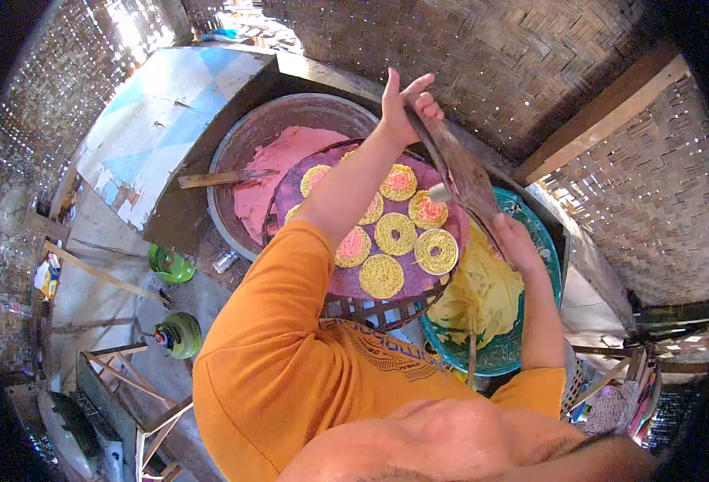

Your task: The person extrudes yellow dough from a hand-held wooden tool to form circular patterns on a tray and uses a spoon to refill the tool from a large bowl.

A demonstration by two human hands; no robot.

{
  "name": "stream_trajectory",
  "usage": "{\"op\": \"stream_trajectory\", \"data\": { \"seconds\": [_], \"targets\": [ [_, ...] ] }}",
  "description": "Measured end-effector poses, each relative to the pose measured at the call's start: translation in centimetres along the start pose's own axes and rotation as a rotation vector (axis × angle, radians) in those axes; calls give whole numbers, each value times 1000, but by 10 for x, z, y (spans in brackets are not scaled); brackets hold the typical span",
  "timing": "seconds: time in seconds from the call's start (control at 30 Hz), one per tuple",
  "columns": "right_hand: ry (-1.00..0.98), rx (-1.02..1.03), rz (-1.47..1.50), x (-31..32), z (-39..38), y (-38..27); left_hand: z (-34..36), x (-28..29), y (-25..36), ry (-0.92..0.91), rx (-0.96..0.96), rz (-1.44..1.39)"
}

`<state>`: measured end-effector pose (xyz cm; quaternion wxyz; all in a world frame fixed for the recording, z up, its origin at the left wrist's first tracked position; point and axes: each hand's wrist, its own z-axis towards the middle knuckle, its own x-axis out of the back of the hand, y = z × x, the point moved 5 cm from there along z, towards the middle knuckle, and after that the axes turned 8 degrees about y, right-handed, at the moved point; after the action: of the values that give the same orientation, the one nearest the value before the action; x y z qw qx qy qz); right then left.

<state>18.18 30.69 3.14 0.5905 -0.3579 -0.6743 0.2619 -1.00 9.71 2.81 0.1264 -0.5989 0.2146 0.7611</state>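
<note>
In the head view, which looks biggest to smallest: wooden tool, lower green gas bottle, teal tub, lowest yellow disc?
1. Teal tub
2. Wooden tool
3. Green gas bottle and yellow disc: too alike to rank.

T-shirt (314,394): bright orange, soft-looking fabric, lightly creased
Chest print (390,353): large blue lettering above smaller dark text and lines
Left sleeve (282,273): short, orange, a stitched seam curving near the shoulder
Right sleeve (531,389): short, matching orange
Left hand (410,110), right hand (518,243): bare, like the forearms
</note>
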Motion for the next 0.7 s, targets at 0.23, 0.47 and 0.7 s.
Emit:
{"op": "stream_trajectory", "data": {
  "seconds": [0.23,0.47,0.7],
  "targets": [
    [-194,-88,193,-21,-29,-1,-36,-45,11,76,-90,116],
    [-273,-121,178,-50,-44,13,-78,30,14,265,-67,76],
    [-227,-82,80,-52,-47,-3,-87,28,25,205,-87,59]
  ]
}}
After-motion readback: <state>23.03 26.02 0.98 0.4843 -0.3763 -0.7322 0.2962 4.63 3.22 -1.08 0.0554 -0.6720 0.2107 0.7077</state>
